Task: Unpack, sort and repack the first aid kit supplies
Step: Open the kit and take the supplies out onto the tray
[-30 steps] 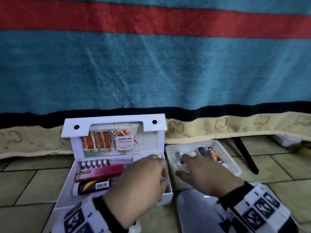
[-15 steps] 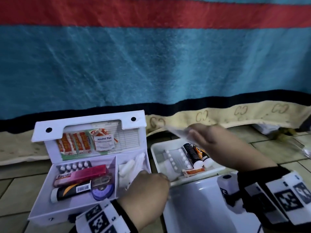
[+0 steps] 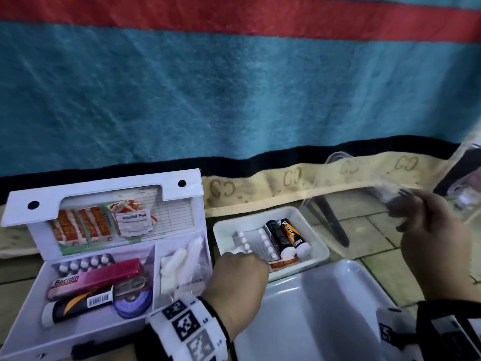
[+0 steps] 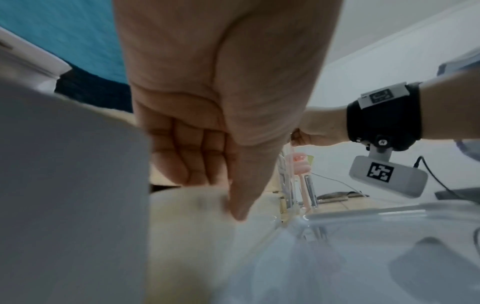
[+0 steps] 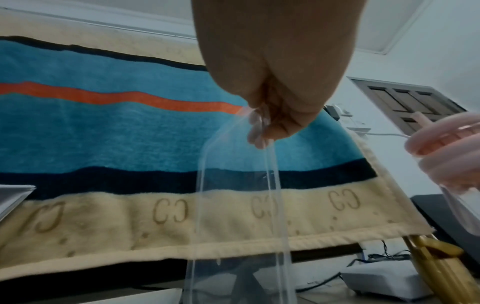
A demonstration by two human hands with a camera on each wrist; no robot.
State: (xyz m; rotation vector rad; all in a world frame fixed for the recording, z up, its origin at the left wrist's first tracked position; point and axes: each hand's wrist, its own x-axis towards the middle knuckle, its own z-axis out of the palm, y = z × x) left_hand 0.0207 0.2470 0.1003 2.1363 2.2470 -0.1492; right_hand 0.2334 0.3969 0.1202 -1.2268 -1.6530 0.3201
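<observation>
The white first aid kit (image 3: 31, 303) stands open at the left, with plasters and an alcohol pad (image 3: 134, 221) in its lid. Inside it lie a blister pack, a pink Bacidin box (image 3: 96, 276), a black tube, a tape roll and white rolls (image 3: 182, 259). A small white tray (image 3: 318, 252) holds two black-orange tubes (image 3: 286, 237) and blister packs. My left hand (image 3: 244, 257) (image 4: 221, 195) is at that tray's near left corner, its fingers curled into the palm and its thumb tip on a white surface. My right hand (image 3: 406, 204) (image 5: 262, 131), raised at the right, pinches a clear plastic bag (image 3: 351, 204) (image 5: 239, 205) that hangs empty.
A larger white tray (image 3: 325, 308) lies in front of the small one. A blue, red and beige blanket (image 3: 234, 100) hangs behind, over a tiled floor. At the far right stands a clear container (image 3: 466, 199) holding something pink (image 5: 446, 148). A black leg (image 3: 330, 225) slants behind the small tray.
My right hand has lifted the clear bag out of the small tray and carried it up and to the right. My left hand has moved from the kit's right compartment to the tray's corner.
</observation>
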